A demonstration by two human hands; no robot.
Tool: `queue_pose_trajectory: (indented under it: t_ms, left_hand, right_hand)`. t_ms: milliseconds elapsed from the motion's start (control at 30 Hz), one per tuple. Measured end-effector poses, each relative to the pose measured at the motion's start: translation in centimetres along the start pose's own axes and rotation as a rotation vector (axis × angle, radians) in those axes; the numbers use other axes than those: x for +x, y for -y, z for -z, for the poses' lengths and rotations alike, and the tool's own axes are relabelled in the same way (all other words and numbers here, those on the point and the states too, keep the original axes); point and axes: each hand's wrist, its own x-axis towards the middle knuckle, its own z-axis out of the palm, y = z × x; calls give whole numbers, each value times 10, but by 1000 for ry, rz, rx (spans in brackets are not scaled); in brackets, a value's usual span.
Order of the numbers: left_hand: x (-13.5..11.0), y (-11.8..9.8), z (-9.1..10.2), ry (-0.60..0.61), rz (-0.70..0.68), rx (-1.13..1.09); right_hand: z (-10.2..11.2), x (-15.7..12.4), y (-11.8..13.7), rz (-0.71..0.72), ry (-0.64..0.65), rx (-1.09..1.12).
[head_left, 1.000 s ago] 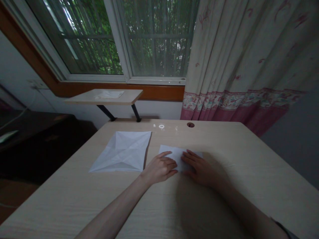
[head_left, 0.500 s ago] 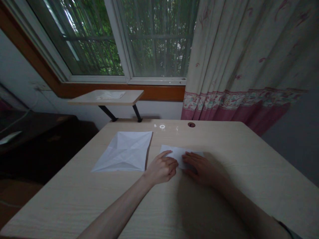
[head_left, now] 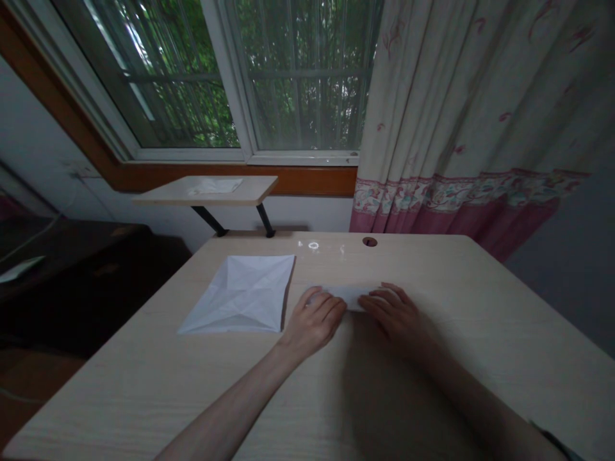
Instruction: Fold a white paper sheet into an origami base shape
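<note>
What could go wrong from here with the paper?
1. The small white paper might crease askew: fingers of the left hand and right hand cover its ends, so a misaligned edge there could go unseen.
2. The creased white sheet could get nudged or crumpled: its right edge lies close to the left hand, with nothing visible weighing it down.

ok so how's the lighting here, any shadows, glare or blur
Head view: dim overall, brightest patches in the window; broad shadow on the desk beside the right hand; pale spots near the desk's far edge look like glare; paper at the left hand looks slightly soft.
</note>
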Motion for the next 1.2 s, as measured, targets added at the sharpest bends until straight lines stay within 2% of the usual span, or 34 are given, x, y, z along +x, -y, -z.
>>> queue_pose_trajectory:
  t_ms: [167, 333, 533, 767, 1067, 1200]
  left_hand:
    - [0, -5, 6, -98, 65, 96]
    - [4, -11, 12, -172, 81, 113]
    - [2, -10, 12, -269, 16, 83]
    - [1, -12, 13, -263, 33, 24]
    - [4, -10, 8, -232, 81, -97]
    - [3, -9, 8, -225, 89, -111]
  right_hand:
    - [5, 4, 8, -80, -164, -159]
    - [9, 7, 18, -184, -229, -192]
    - [16, 8, 19, -113, -324, -122]
    - [24, 7, 21, -69, -306, -120]
    - [17, 7, 12, -83, -217, -41]
    - [17, 7, 12, -81, -249, -21]
